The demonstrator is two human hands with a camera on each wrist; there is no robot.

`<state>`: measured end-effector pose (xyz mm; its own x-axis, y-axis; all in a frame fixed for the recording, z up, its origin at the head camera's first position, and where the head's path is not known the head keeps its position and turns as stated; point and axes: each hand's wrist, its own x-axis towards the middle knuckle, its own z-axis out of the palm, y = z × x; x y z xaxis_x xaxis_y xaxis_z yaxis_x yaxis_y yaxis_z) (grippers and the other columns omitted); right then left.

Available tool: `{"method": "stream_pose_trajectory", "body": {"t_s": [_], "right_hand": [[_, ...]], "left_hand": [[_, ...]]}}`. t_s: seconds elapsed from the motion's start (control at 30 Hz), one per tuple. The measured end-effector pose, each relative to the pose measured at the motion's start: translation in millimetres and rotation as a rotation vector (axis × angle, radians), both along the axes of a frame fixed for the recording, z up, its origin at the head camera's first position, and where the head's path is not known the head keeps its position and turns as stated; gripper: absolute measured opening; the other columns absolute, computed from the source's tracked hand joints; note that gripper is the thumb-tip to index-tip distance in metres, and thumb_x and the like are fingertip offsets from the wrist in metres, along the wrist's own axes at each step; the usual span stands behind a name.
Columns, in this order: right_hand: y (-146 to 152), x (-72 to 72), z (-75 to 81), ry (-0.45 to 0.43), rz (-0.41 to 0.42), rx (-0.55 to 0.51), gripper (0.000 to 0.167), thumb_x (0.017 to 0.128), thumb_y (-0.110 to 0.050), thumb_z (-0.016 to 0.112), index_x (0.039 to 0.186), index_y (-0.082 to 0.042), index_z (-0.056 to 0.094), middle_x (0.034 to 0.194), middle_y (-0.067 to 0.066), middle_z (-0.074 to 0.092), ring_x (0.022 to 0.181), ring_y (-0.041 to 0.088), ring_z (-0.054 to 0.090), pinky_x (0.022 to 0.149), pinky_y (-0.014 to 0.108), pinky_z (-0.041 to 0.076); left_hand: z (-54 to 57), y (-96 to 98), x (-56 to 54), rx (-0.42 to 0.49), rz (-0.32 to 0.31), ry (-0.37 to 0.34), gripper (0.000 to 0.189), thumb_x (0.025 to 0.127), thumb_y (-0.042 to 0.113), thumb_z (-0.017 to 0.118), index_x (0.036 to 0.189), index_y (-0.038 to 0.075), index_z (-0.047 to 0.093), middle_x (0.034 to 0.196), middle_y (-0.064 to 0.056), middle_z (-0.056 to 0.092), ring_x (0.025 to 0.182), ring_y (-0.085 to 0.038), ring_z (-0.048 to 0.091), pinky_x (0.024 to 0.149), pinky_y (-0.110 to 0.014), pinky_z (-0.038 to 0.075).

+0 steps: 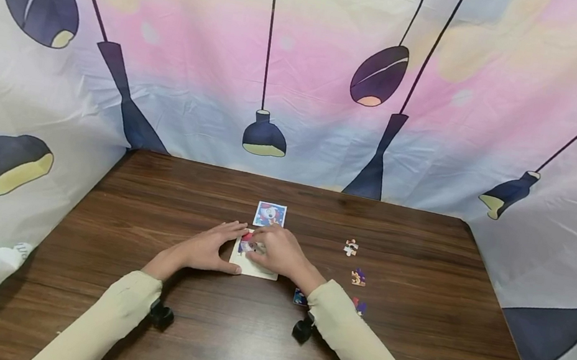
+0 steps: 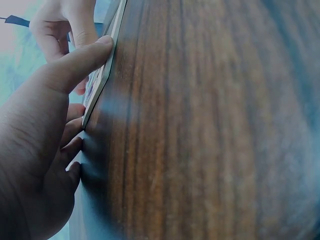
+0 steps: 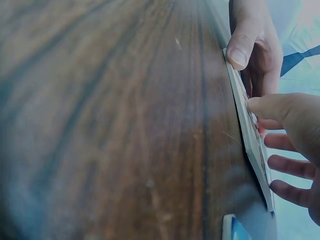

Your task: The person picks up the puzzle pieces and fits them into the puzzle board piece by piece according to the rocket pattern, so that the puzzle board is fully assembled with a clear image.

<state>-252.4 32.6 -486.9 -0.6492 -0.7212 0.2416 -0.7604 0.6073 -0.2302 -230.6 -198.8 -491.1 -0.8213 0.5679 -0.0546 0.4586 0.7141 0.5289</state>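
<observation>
Cream puzzle board (image 1: 259,270) needs steadying by the wide-gripped left hand (image 1: 206,249), gentle pressing by the right hand (image 1: 281,252), grip unclear.

We have room on the tabletop (image 1: 105,226) left of the left hand (image 1: 206,249)
Right of the right hand (image 1: 285,255), puzzle pieces (image 1: 359,275) obstruct us; just beyond both, a picture card (image 1: 269,211).
</observation>
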Motion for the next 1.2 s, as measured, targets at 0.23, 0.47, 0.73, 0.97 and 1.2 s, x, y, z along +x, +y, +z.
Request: {"method": "stream_pose_trajectory", "body": {"t_s": [0.23,0.47,0.73,0.97,1.2], "right_hand": [[-2,1.1,2.2,-0.006,-0.026,0.037,0.024,0.093,-0.036,0.076,0.105,-0.017,0.082,0.120,0.001,0.074,0.112,0.015,0.069,0.118,0.046,0.038],[-5,3.7,5.2,-0.009,-0.065,0.057,0.024,0.093,-0.037,0.076,0.105,-0.017,0.082,0.120,0.001,0.074,0.113,0.015,0.069,0.117,0.045,0.040],[-8,3.9,4.6,0.011,-0.094,0.092,0.024,0.094,-0.039,0.074,0.105,-0.020,0.082,0.119,-0.002,0.074,0.114,0.014,0.068,0.115,0.043,0.042],[2,6.6,9.0,-0.015,-0.049,0.076,0.028,0.098,-0.035,0.069,0.116,-0.016,0.080,0.126,0.004,0.072,0.120,0.020,0.066,0.111,0.043,0.047],[31,10.3,16.9,-0.073,-0.042,-0.026,0.030,0.099,-0.033,0.068,0.119,-0.012,0.078,0.128,0.006,0.071,0.120,0.023,0.064,0.104,0.040,0.051]], "left_hand": [[1.2,1.3,0.9,0.000,-0.003,-0.005,0.101,0.084,0.064,0.075,0.159,0.009,0.036,0.168,-0.011,0.025,0.155,-0.041,0.017,0.119,-0.067,0.021],[1.3,1.7,1.2,0.001,-0.004,-0.007,0.101,0.084,0.064,0.075,0.160,0.009,0.036,0.168,-0.011,0.025,0.155,-0.041,0.017,0.119,-0.068,0.021],[1.5,1.4,1.5,0.012,-0.001,-0.007,0.101,0.084,0.062,0.076,0.159,0.008,0.037,0.168,-0.013,0.027,0.155,-0.042,0.018,0.119,-0.068,0.021],[-0.7,0.6,0.9,0.008,0.001,0.001,0.102,0.083,0.065,0.075,0.159,0.008,0.037,0.168,-0.012,0.027,0.155,-0.041,0.019,0.119,-0.067,0.021],[-1.1,-0.4,-0.2,-0.009,0.013,-0.003,0.102,0.083,0.064,0.075,0.160,0.010,0.036,0.168,-0.013,0.026,0.154,-0.043,0.017,0.119,-0.069,0.021]]}}
